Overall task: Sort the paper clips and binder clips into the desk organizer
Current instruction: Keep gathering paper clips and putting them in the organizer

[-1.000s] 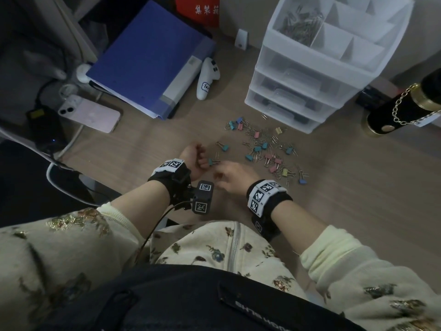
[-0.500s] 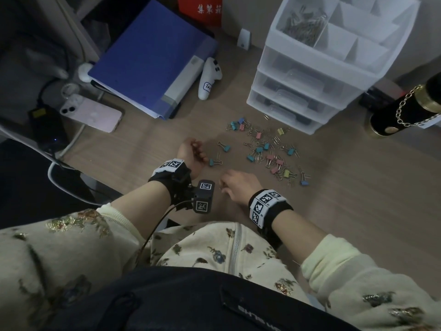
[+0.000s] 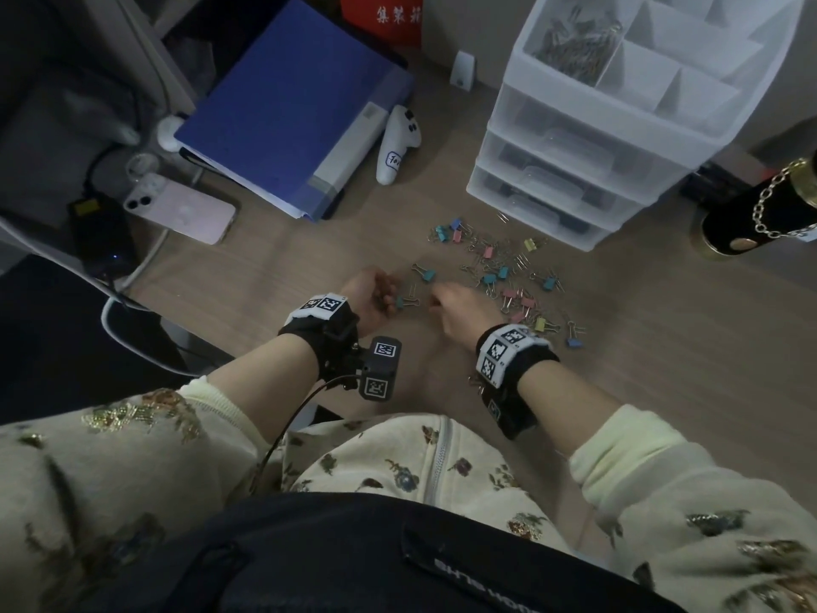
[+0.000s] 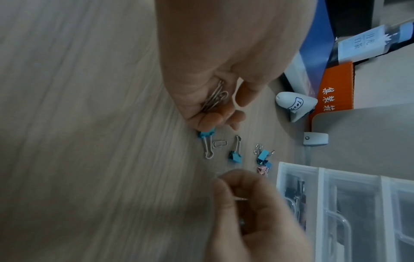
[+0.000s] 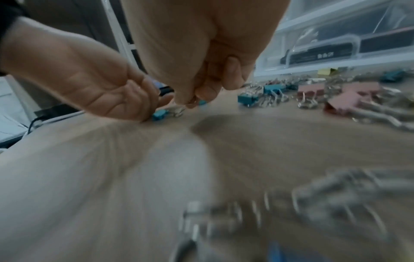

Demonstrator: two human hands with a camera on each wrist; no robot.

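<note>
Paper clips (image 4: 215, 99) are cupped in the curled left hand (image 3: 369, 298) on the worktop (image 3: 663, 369), while one thin clip (image 4: 240, 199) is pinched by the right hand (image 3: 464, 311).

Small metal binder clips (image 3: 508, 276) are showing teal, pink and yellow bodies with silver wire handles on the pale wood-grain desk (image 3: 663, 347). A translucent white plastic drawer organizer (image 3: 574, 139) is standing beside a blue folder (image 3: 283, 99).

One desk organizer (image 3: 588, 139) with three drawers and four visible top compartments — one holding a heap of paper clips (image 3: 574, 42). Roughly twenty binder clips (image 3: 508, 280) on the bench (image 3: 663, 391) — too tangled for an exact count. Two hands.
</note>
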